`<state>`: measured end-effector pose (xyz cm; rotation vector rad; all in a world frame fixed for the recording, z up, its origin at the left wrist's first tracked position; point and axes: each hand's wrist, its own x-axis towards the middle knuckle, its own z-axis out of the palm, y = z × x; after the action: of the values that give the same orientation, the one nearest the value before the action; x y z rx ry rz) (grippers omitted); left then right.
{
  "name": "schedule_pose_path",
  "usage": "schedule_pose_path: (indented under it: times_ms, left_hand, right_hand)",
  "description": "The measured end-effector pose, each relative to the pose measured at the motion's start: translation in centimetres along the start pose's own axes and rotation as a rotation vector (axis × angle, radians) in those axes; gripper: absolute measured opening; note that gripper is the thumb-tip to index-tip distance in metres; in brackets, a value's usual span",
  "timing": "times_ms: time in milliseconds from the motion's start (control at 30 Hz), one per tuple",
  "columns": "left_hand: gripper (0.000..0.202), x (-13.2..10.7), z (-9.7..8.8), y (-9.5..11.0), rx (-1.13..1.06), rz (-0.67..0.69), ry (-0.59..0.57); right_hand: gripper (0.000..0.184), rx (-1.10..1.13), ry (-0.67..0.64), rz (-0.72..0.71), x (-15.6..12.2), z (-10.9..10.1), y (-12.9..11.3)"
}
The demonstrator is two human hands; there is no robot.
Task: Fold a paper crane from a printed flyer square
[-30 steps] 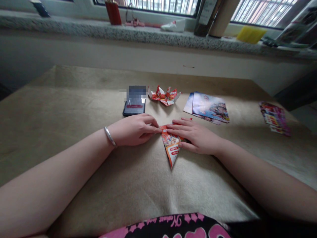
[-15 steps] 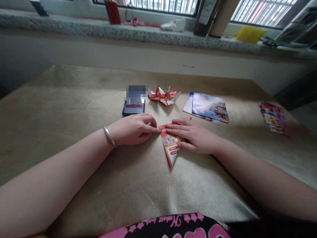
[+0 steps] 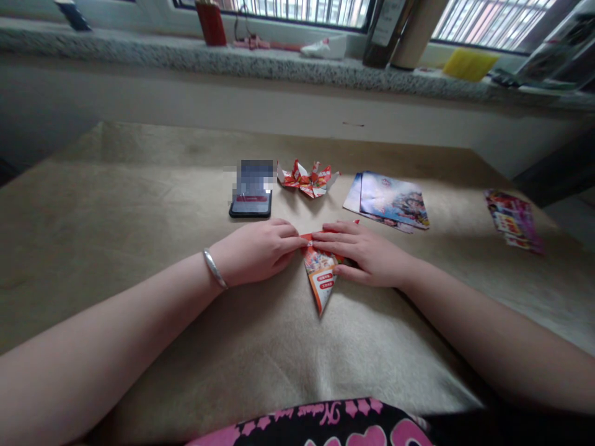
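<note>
A folded paper (image 3: pixel 318 266), printed orange, red and white, lies on the table with its narrow point toward me. My right hand (image 3: pixel 367 253) rests flat across its right side, fingers stretched out and thumb apart, covering part of it. At the paper's upper left corner, my left hand (image 3: pixel 260 251) has its fingers pressed together, and their tips pinch the edge. The left thumb is mostly hidden. Just beyond the hands stand folded red-and-white paper figures (image 3: pixel 310 179) with pointed tips.
A phone (image 3: pixel 251 201) lies behind my left hand. Blue printed sheets (image 3: pixel 393 197) are stacked behind my right hand, and pink-purple printed papers (image 3: pixel 514 222) lie far right. Along the back, a stone windowsill (image 3: pixel 153 57) carries a red can (image 3: pixel 211 23) and a yellow item (image 3: pixel 470 64).
My left hand has shifted slightly right and toward me, and its fingers have come closer together at the paper's corner. My right hand and the paper stay nearly in place.
</note>
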<state>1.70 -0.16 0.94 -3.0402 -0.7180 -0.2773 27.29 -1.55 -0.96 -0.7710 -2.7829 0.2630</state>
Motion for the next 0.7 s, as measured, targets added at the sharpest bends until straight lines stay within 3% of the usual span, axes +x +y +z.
schedule_pose_path:
  times_ms: [700]
  left_hand:
    - [0.029,0.5,-0.3,1.8,0.074,-0.097,-0.048]
  right_hand:
    - [0.021,0.000,0.120,-0.006,0.4,-0.6,-0.8]
